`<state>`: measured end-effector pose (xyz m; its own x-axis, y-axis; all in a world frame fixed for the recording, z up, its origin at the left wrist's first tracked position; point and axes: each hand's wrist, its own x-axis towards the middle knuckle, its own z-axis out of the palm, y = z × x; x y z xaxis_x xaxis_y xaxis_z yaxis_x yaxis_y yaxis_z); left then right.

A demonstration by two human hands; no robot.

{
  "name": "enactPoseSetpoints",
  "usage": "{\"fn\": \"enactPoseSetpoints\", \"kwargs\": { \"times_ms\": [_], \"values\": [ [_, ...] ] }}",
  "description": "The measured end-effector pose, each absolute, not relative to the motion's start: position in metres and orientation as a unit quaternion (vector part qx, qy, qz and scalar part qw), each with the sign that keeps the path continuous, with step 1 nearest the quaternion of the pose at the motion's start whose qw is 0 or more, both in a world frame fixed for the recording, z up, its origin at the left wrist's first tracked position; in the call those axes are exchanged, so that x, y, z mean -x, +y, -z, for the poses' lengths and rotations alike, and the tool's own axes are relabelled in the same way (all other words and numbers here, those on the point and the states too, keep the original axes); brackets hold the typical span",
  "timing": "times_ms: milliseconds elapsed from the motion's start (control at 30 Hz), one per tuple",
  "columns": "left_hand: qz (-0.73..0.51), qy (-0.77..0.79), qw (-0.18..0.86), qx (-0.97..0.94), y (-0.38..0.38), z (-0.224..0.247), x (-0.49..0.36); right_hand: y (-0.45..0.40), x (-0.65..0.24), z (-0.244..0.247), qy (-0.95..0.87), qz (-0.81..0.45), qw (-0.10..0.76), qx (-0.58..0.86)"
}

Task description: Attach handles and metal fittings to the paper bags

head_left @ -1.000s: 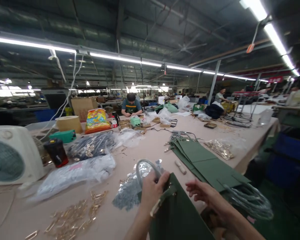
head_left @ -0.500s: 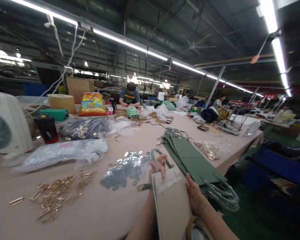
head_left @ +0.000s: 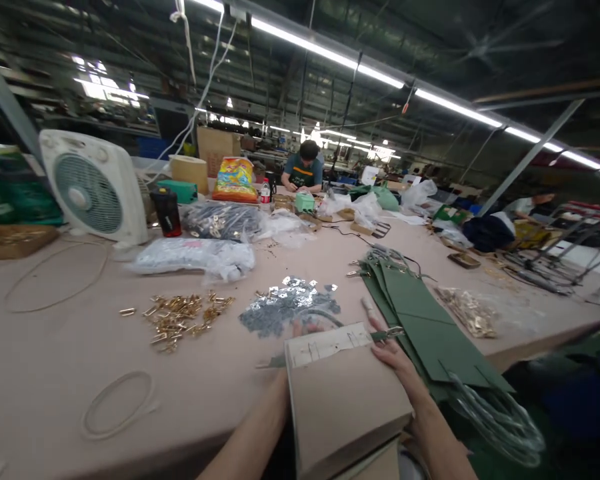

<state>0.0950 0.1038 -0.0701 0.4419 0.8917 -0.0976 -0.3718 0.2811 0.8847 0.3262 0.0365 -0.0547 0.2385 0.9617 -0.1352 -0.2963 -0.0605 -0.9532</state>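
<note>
A beige panel (head_left: 345,393) with a pale strip along its top edge is held upright near the table's front edge. Behind its top left corner is my left hand (head_left: 305,328), mostly hidden, its fingertips showing beside a green handle (head_left: 323,315). My right hand (head_left: 390,350) grips the panel's right upper edge by a green strap with a metal buckle (head_left: 394,332); its index finger points up. Just beyond the panel lies a pile of small silvery metal plates (head_left: 285,310). Green panels (head_left: 430,320) with wrapped handles lie stacked to the right.
Gold-coloured metal pieces (head_left: 180,317) and a coiled pale cord (head_left: 117,407) lie left. Behind them are plastic-wrapped bundles (head_left: 195,259), a dark cup (head_left: 166,212) and a fan (head_left: 95,187). Metal parts (head_left: 467,312) lie right of the green panels. A person (head_left: 304,167) sits across the table.
The view has swung left, bringing the whole fan and coiled cord into sight. The beige panel has turned, and my right hand has moved up to its top right corner, by the buckle.
</note>
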Motion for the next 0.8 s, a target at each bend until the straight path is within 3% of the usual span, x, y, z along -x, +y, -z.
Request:
{"fn": "enactPoseSetpoints", "kwargs": {
  "times_ms": [100,200,333,467,567,800],
  "values": [
    [-0.361,0.239,0.855,-0.286,0.095,0.069,-0.054,0.048,-0.327,0.071,-0.33,-0.519,0.593,0.519],
    [-0.424,0.3,0.82,-0.243,0.089,0.067,-0.026,0.056,-0.327,0.086,-0.364,-0.454,0.587,0.563],
    [-0.458,0.417,0.675,-0.399,0.092,0.073,-0.007,0.059,-0.321,0.096,-0.424,-0.384,0.549,0.609],
    [-0.418,0.493,0.349,-0.679,0.09,0.077,0.0,0.059,-0.315,0.101,-0.463,-0.335,0.509,0.643],
    [-0.377,0.474,0.13,-0.785,0.084,0.071,-0.01,0.06,-0.31,0.105,-0.496,-0.301,0.489,0.651],
    [-0.31,0.439,0.143,-0.831,0.091,0.086,-0.057,0.062,-0.311,0.122,-0.542,-0.249,0.451,0.664]
  ]
}}
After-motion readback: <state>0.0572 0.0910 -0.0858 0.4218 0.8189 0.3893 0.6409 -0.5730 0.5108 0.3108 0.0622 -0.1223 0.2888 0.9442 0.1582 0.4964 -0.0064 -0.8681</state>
